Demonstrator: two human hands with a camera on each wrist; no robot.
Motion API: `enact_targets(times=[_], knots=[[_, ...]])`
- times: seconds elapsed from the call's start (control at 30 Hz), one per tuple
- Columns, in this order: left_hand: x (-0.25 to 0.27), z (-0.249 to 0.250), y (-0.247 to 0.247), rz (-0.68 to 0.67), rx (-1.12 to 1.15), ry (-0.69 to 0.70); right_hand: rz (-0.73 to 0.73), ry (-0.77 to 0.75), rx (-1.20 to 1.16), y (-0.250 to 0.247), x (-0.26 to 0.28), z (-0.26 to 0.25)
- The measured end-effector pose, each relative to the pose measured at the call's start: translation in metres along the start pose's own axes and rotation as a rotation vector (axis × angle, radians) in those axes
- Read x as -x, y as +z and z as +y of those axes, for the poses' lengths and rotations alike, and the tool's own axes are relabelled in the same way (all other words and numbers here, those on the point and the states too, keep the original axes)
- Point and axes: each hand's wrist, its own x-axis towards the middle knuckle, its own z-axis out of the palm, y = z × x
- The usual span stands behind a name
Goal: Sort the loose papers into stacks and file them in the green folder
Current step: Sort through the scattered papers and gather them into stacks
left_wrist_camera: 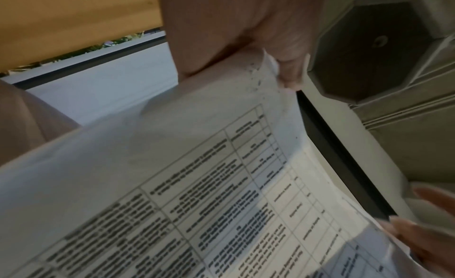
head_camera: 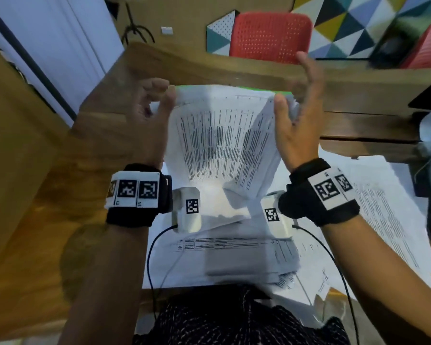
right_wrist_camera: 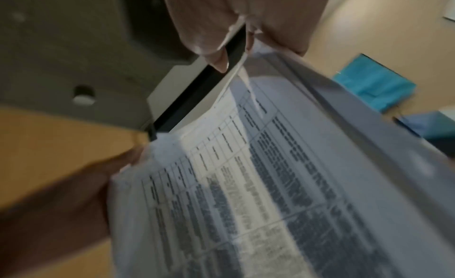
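Note:
I hold a stack of printed table sheets tilted up over the wooden table, between both hands. My left hand pinches its top left corner; the left wrist view shows my thumb and fingers closed on the sheet. My right hand grips the top right edge, thumb in front and fingers stretched up behind, and the right wrist view shows that edge between my fingertips. A thin strip of the green folder shows just behind the stack's top edge; the rest of it is hidden.
More loose printed sheets lie under my wrists and spread to the right. A red chair stands beyond the table's far edge. Dark objects sit at the right edge. Cables trail from the wrist cameras toward my lap.

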Motion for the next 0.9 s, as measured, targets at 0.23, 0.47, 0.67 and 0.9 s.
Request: enact_targets(times=[0.23, 0.47, 0.67, 0.9], knots=[[-0.009, -0.007, 0.003, -0.024, -0.090, 0.025, -0.270, -0.200, 0.486, 0.001, -0.001, 0.016], [-0.014, -0.039, -0.010, 0.155, 0.252, -0.182, -0.188, 0.069, 0.154, -0.003, -0.002, 0.034], [-0.010, -0.038, -0.002, -0.039, 0.055, -0.284, -0.090, 0.633, -0.231, 0.024, 0.021, 0.040], [-0.021, -0.029, -0.017, -0.036, 0.193, -0.176, 0.052, 0.631, -0.467, 0.014, -0.001, 0.032]])
